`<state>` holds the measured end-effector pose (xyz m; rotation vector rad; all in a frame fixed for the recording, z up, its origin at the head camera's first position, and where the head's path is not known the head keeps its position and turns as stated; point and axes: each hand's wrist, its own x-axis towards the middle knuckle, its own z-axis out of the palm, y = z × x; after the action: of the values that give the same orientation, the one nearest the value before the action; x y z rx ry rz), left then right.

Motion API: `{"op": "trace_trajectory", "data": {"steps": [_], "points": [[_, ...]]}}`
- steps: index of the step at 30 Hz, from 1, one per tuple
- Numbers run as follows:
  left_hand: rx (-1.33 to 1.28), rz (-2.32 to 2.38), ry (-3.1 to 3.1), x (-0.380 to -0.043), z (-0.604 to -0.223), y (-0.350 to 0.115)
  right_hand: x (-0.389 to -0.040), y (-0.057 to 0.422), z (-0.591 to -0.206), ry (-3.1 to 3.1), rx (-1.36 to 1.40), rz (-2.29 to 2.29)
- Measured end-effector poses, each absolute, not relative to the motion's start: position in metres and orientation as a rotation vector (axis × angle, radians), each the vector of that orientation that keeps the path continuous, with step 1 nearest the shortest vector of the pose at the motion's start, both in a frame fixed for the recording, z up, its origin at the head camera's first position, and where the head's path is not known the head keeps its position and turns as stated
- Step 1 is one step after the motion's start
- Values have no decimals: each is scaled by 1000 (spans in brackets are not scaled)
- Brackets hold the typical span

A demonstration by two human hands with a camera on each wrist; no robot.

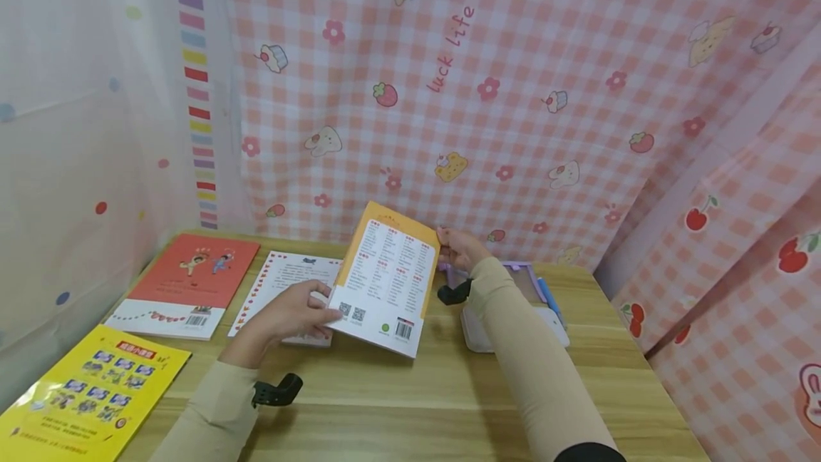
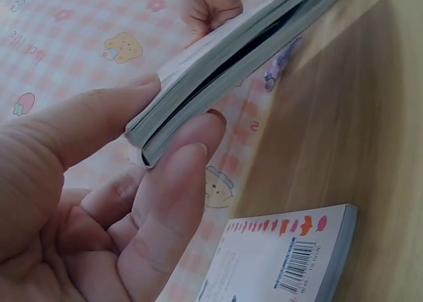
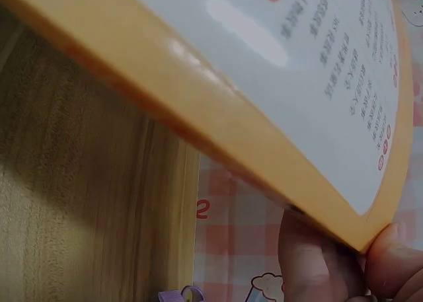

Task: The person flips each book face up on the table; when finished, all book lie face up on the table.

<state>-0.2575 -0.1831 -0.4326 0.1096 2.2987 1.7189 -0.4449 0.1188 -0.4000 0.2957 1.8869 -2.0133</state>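
Yellow book (image 1: 90, 398) by the left edge of the tabletop (image 1: 385, 416), red-and-white book (image 1: 186, 273) at the far left corner, left hand (image 1: 295, 314) pinching a tilted orange-and-white book (image 1: 388, 276) above the tabletop, right hand (image 1: 462, 248) pinching its far corner, blue pen (image 1: 551, 301) near the right edge

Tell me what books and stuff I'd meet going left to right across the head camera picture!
Yellow book, red-and-white book, white book, held orange-and-white book, white rounded object.

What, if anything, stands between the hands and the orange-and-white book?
Nothing visible does: the left fingers pinch the orange-and-white book near its lower-left corner, and the right fingers hold its upper-right corner, in the head view.
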Motion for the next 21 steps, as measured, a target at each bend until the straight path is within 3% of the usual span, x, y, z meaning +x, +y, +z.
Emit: {"op": "trace_trajectory", "data": {"steps": [21], "points": [[123,1767,2423,-256,-419,-191,-444,124,-407,1950,275,-1930]]}}
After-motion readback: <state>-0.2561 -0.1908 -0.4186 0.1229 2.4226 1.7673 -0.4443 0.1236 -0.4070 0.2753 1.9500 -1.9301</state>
